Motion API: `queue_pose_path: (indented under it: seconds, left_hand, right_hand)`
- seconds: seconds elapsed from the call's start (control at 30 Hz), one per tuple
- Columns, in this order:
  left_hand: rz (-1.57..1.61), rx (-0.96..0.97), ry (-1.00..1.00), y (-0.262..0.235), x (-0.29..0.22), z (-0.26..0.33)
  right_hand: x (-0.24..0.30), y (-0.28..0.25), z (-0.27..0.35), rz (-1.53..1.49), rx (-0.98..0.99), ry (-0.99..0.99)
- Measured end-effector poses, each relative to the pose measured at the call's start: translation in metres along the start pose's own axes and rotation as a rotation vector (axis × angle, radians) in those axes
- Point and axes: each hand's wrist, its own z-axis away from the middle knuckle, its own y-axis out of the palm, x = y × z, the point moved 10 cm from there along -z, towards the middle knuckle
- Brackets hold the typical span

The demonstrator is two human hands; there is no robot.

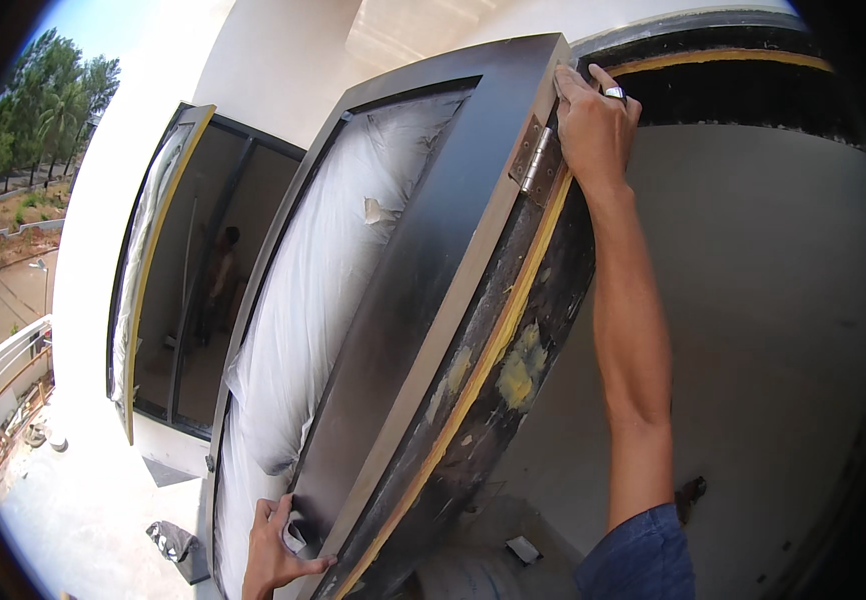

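Observation:
A dark brown door stands swung outward, its glass panel covered by whitish plastic sheeting. My right hand, with a ring on one finger, is up at the door's top corner. Its bent fingers press at the edge just above a metal hinge; whatever may lie under the fingertips is hidden. Low on the door, my left hand grips the stile, thumb across the edge and fingers on the face. A small pale scrap, perhaps loose plastic, shows beside those fingers.
The dark door frame carries a yellow strip and yellowish patches. Left of the door is another window with an opened sash; a person shows dimly behind it. A dark bundle lies on the pale floor. Railings and trees stand farther left.

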Motion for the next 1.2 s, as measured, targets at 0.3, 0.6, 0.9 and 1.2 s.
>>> queue_pose_path:
  seconds: [0.3,0.6,0.9,1.2]
  left_hand:
    - [-0.015,-0.025,0.033,-0.004,-0.005,0.001]
    - [-0.027,-0.036,0.045,-0.003,-0.005,0.002]
    - [-0.012,-0.033,0.039,-0.005,-0.005,0.001]
    - [0.007,0.011,-0.021,-0.003,-0.003,0.000]
  right_hand:
    - [0.002,0.000,-0.001,0.042,0.021,-0.004]
    - [-0.009,0.008,-0.007,0.036,0.021,-0.001]
    - [-0.007,0.005,-0.006,0.016,-0.022,-0.023]
    - [0.005,-0.007,0.006,0.036,-0.004,-0.012]
